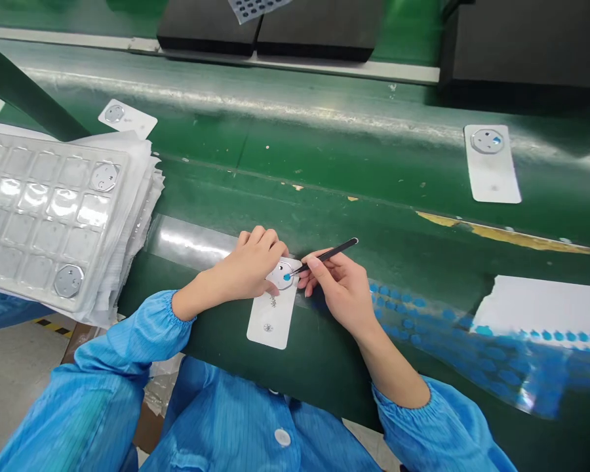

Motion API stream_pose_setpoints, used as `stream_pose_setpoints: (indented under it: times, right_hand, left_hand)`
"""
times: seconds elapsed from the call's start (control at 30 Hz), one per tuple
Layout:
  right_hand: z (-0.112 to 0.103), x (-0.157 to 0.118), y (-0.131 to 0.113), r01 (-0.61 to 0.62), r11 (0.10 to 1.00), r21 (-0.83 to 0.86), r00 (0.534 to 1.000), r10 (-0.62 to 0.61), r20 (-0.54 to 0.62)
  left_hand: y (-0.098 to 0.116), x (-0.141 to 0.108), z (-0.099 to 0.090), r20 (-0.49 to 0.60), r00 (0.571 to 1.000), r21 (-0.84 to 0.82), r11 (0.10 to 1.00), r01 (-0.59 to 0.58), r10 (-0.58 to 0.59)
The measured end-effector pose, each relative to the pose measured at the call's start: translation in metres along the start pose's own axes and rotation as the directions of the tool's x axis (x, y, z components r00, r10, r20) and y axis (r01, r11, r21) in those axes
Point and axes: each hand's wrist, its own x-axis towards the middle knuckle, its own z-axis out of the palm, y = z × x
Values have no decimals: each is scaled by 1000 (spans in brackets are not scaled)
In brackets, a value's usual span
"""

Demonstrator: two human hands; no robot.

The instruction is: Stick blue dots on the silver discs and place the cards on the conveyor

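Note:
A white card (269, 322) with a round silvery disc at its upper end lies on the green mat in front of me. My left hand (250, 262) rests over the card's upper left part, its fingers bent and its thumb on the disc's lower edge. Black tweezers (335, 251) are pinched in my right hand (340, 285), just right of the card. Their tips touch a small blue dot (287, 276) on the disc; whether they grip it is too small to tell.
At the left, a clear compartment tray (44, 216) with two discs sits on white sheets (140, 177). Similar cards (132, 120) (494, 172) lie farther back. Blue-dotted film (501, 367) and white paper (545, 305) are at the right. Black blocks (319, 26) stand behind.

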Motion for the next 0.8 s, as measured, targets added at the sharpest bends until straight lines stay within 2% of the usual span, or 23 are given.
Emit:
stream_pose_setpoints:
  times: [0.1,0.17,0.23,0.3,0.33,0.37,0.4,0.5,0.6,0.67,0.73,0.8]
  right_hand:
    - [2,1,0,19,995,97,1000,-17,-16]
    - [2,3,-1,98,985,144,994,-90,-65]
    - [-1,3,-6,278,949,150,949,-248,-192]
    - [-4,2,-15,452,887,96,858,-403,-318]
    - [-7,2,-22,495,867,60,826,-447,-344]
    - [-8,1,-31,506,862,31,816,-467,-340]
    - [-10,1,-40,496,868,17,828,-467,-310]
    - [-11,3,-75,460,888,27,874,-447,-191]
    - [-6,8,-109,521,852,46,838,-500,-219]
    - [-1,12,-125,568,821,52,802,-539,-259]
    - [3,15,-133,594,802,61,781,-557,-283]
    - [6,16,-134,608,791,59,764,-564,-314]
  left_hand:
    - [-2,0,-4,-5,1000,-142,990,-9,8]
    - [-6,0,-8,23,1000,-331,944,6,1]
    - [-8,0,-15,31,1000,-533,846,15,2]
    - [-7,3,-25,-39,999,-695,719,-35,11]
    - [-5,5,-31,-95,995,-758,647,-78,9]
    - [-2,8,-39,-149,989,-812,571,-122,-1]
    - [3,11,-48,-195,981,-855,493,-162,-16]
    - [20,25,-75,-329,940,-902,325,-285,-91]
    - [41,38,-98,-497,841,-861,245,-446,-212]
    - [53,44,-106,-551,788,-835,198,-514,-277]
    - [63,48,-108,-550,771,-832,137,-537,-322]
    - [69,49,-107,-514,783,-844,46,-534,-351]
